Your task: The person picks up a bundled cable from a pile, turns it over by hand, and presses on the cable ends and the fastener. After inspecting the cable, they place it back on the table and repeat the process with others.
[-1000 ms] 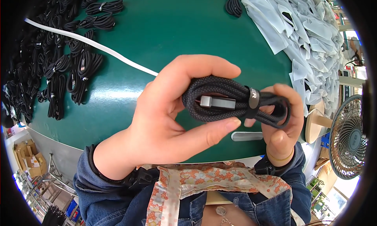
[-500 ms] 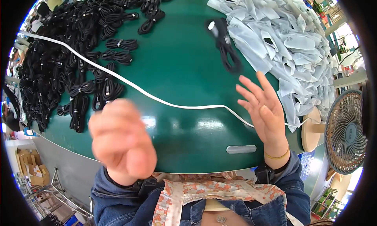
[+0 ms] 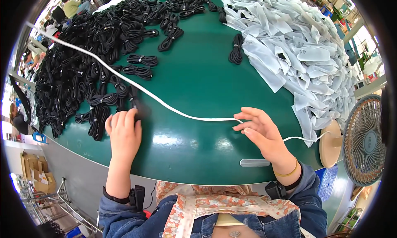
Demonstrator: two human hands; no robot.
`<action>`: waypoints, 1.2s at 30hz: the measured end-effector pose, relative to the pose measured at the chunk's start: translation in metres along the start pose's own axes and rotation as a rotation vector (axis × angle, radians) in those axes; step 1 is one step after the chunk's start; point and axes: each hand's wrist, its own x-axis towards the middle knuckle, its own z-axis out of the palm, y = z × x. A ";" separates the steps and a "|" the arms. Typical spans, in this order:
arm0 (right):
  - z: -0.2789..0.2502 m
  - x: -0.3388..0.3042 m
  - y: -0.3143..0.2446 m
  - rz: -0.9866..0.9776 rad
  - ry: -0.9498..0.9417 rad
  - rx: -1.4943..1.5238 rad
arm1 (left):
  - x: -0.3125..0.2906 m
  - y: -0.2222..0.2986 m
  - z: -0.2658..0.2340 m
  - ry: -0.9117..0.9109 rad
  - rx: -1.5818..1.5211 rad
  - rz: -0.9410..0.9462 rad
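My left hand (image 3: pixel 124 132) is at the near edge of a large pile of coiled black cables (image 3: pixel 78 68). Its fingers close on the lower end of one black cable bundle (image 3: pixel 134 98), which is slightly blurred. My right hand (image 3: pixel 262 134) is held above the green table, palm turned inward and fingers apart, with nothing in it. A white cord (image 3: pixel 165 105) runs across the table and passes behind that hand. Beside the bags, a single tied black cable bundle (image 3: pixel 236 50) lies on its own.
Pale translucent bags (image 3: pixel 306 52) heap up on the far right. A fan (image 3: pixel 366 141) with a round wooden base (image 3: pixel 331 145) stands at the right edge. A flat grey strip (image 3: pixel 254 163) lies near the front of the green table (image 3: pixel 194 155). Cardboard boxes (image 3: pixel 39 172) sit at lower left.
My left hand has come down from a raised fist to a bundle at the pile. The blurred bundle at right now rests beside the bags. My right hand has lowered and turned leftward.
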 end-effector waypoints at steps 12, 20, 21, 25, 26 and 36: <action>0.003 -0.007 -0.004 -0.033 -0.038 -0.060 | 0.014 0.023 -0.011 -0.168 -0.179 0.144; -0.001 -0.008 -0.002 -0.061 -0.039 -0.140 | 0.030 0.048 -0.067 -0.073 -0.425 0.281; -0.001 -0.008 -0.003 -0.050 -0.033 -0.141 | 0.030 0.053 -0.073 -0.018 -0.534 0.283; 0.002 -0.005 -0.004 -0.067 -0.125 -0.065 | 0.035 0.074 -0.078 0.046 -1.031 0.370; 0.007 -0.004 -0.004 -0.119 -0.092 0.002 | 0.039 0.079 -0.071 0.047 -1.043 0.367; 0.000 -0.010 -0.002 -0.242 0.107 0.127 | 0.051 0.114 -0.005 -0.464 -2.296 -0.075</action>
